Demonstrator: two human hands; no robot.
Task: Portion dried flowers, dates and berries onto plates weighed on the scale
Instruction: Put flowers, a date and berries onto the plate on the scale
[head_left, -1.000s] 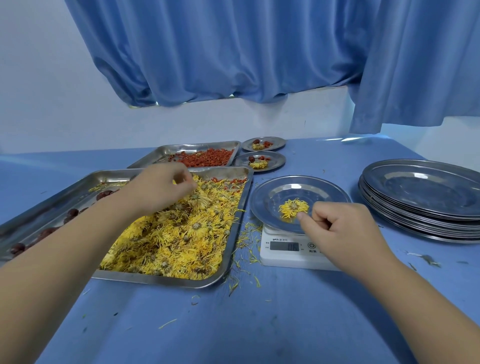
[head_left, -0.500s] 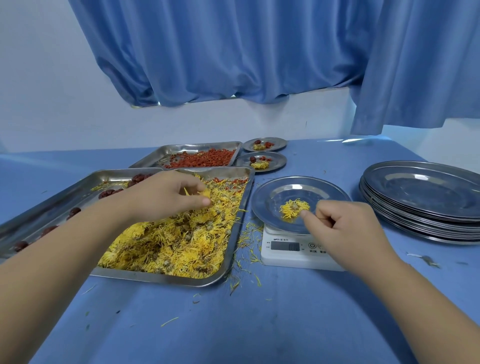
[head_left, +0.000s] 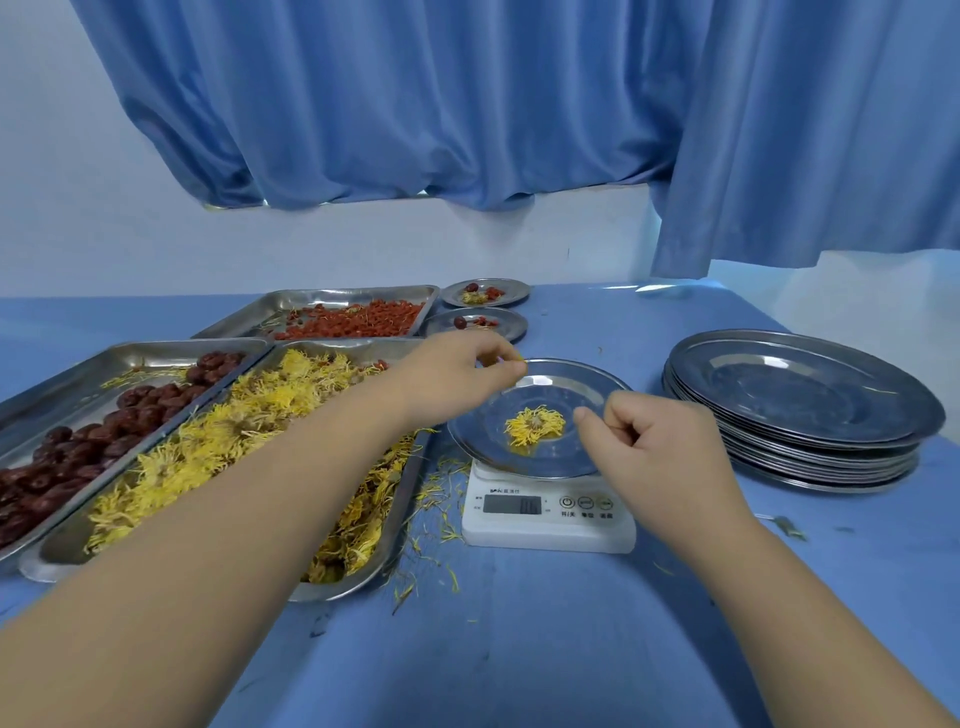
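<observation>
A steel plate sits on the white scale and carries one yellow dried flower. My left hand hovers over the plate's far left rim, fingertips pinched on a small bit of yellow flower. My right hand is curled at the plate's near right rim, holding nothing visible. Left of the scale lie a tray of yellow dried flowers, a tray of dark red dates and, farther back, a tray of red berries.
Two filled small plates stand behind the scale. A stack of empty steel plates is at the right. Loose petals litter the blue tabletop between flower tray and scale. A blue curtain hangs behind the table.
My left hand has lifted from the flower tray and moved right, over the plate's rim, with a pinch of flower. My right hand stayed beside the plate.
</observation>
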